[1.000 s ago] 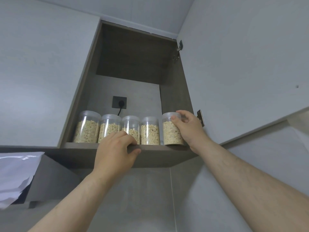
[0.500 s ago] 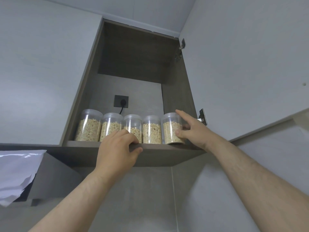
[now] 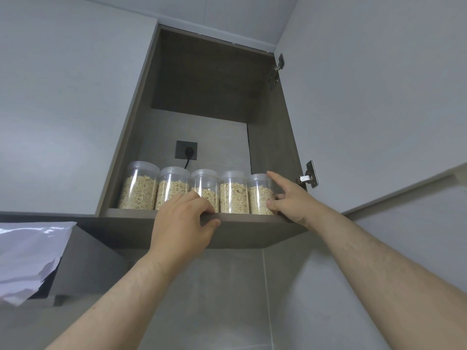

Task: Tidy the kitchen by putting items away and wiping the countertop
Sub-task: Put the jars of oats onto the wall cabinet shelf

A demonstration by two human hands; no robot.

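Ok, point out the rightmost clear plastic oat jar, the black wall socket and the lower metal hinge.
Rightmost clear plastic oat jar (image 3: 258,199): head view, oat-filled wall.
Black wall socket (image 3: 181,147): head view, faceplate.
Lower metal hinge (image 3: 310,172): head view, mounting plate.

A dark square socket (image 3: 186,150) sits in the pale rear panel, with a black plug (image 3: 190,150) in it and a black cable (image 3: 187,163) running down from the plug. Two metal hinges, an upper hinge (image 3: 276,72) and a lower hinge (image 3: 308,174), are fixed to the open grey door (image 3: 379,97) on the right. At the lower left lies a crinkled white sheet (image 3: 27,256), resting against a grey housing (image 3: 88,269). Below, grey wall tiles (image 3: 214,299) meet at a thin vertical grout line (image 3: 267,299).
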